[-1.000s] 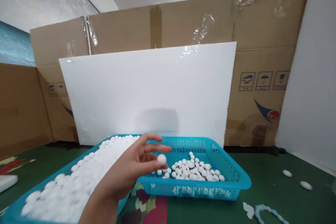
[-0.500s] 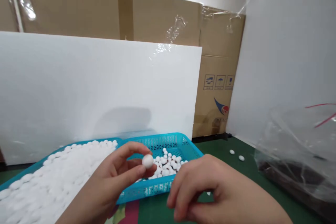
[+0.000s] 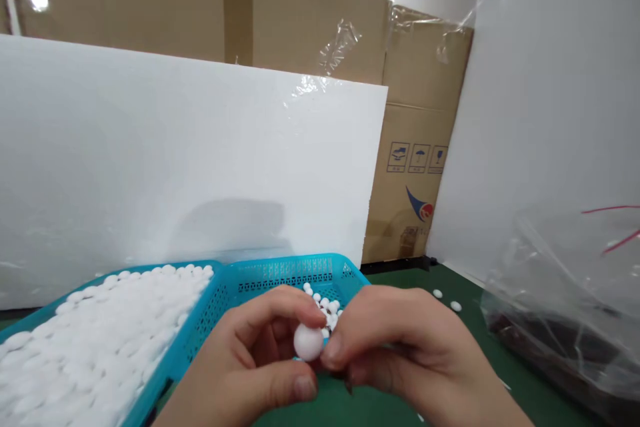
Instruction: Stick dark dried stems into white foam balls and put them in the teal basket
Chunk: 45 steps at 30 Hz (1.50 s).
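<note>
A small white ball (image 3: 308, 341) sat pinched between both hands in front of the camera, at 3 o'clock from the left hand (image 3: 250, 363) and 9 o'clock from the right hand (image 3: 410, 353). Being round, it showed no long axis. Each hand curled inward, fingertips closed on the ball, just short of the blue basket (image 3: 280, 275) at 12 o'clock.
</note>
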{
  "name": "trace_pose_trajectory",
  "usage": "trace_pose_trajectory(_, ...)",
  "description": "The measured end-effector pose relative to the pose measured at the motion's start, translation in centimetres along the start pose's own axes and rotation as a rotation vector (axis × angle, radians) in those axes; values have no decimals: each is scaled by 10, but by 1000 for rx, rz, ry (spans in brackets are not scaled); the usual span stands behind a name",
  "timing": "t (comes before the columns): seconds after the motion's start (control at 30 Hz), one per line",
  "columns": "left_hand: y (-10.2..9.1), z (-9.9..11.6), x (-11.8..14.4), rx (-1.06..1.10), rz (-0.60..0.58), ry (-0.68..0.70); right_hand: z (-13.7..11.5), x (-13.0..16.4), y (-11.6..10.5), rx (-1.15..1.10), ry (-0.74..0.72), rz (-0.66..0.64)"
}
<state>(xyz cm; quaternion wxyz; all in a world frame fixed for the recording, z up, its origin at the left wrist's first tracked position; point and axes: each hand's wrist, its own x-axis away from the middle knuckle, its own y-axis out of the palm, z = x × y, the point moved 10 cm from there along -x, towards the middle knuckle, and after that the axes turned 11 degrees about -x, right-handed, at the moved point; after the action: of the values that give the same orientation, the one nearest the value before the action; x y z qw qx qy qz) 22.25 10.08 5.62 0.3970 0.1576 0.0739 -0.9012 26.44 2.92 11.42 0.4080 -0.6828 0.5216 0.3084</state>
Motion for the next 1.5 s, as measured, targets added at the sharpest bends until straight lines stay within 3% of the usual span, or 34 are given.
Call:
trace_pose_trajectory(0.2,-9,-4,1,14,101,5,13,7,-5,-193,49,48)
trace_pose_trajectory(0.4,-3,-6,-1,-11,67,-5,14,7,-8,-289,16,113)
trace_pose_trajectory(0.57,-6,-11,2,-65,111,-37,17,9,-14,-313,30,165)
trace_pose_trajectory(0.77,-23,-25,12,-153,200,-130,23,9,-13,-393,55,155)
trace_pose_trajectory(0.93,-27,-24,14,-164,222,-145,25,8,-14,-376,50,180)
trace_pose_trajectory(1.13,-9,-4,4,7,153,-31,16,11,-8,-314,-18,155)
trace_pose_trajectory(1.5,-10,-6,2,28,142,-25,16,7,-9,-222,-34,193)
